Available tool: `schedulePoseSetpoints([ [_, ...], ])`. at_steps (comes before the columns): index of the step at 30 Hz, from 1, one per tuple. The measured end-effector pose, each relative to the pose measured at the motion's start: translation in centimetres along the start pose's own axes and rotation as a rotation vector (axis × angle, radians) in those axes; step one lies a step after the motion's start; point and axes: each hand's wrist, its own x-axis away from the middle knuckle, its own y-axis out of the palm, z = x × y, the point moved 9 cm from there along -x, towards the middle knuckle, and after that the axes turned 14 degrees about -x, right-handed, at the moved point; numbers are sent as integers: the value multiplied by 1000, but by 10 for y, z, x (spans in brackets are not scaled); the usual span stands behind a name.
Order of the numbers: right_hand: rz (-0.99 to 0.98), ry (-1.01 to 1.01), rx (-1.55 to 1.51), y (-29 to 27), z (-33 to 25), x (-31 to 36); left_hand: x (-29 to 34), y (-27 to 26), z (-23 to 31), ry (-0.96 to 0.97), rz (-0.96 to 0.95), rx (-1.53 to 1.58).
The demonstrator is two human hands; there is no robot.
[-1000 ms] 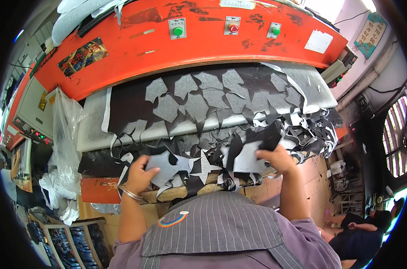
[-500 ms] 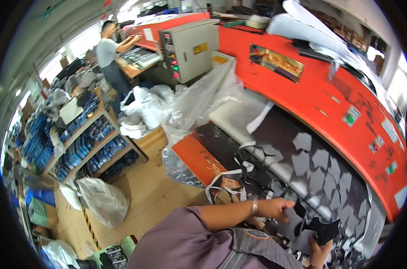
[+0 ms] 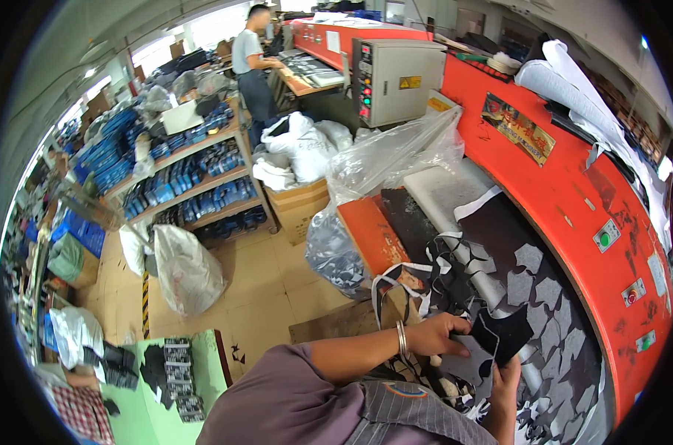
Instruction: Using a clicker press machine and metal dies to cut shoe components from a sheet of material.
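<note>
My left hand (image 3: 434, 335), a bangle at its wrist, pinches the edge of a flat grey cut piece (image 3: 466, 362). Close beside it, my right hand (image 3: 505, 377) grips a black cut piece (image 3: 511, 332) from below, and the two pieces meet or overlap between my hands. Whether these are fabric or another sheet material I cannot tell. Under and beyond my hands, many loose grey cut pieces (image 3: 549, 293) lie over the dark bed (image 3: 492, 226) of a red machine (image 3: 566, 200). White and black offcut strips (image 3: 407, 282) tangle left of my hands.
Left of the bed are an orange board (image 3: 373, 233), clear plastic sheeting (image 3: 396, 159) and a carton (image 3: 298, 208) with white bags. A shelf rack (image 3: 196, 178) holds stacked blue pieces. A green table (image 3: 147, 408) stands lower left. A person (image 3: 251, 63) works at another red machine.
My view has swung left, bringing the green table further in. My hands have come closer together, and the black piece in my right hand is now raised and flatter beside the grey one.
</note>
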Motion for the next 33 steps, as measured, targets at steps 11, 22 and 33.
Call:
schedulePoseSetpoints([
  [11,-43,-7,573,-73,60,-31,216,-8,-45,-134,1002,573],
  [22,-334,-10,1253,-147,282,-33,631,180,-155,-588,2579,543],
  [33,-423,264,824,-51,117,72,896,269,2,-379,3015,101],
])
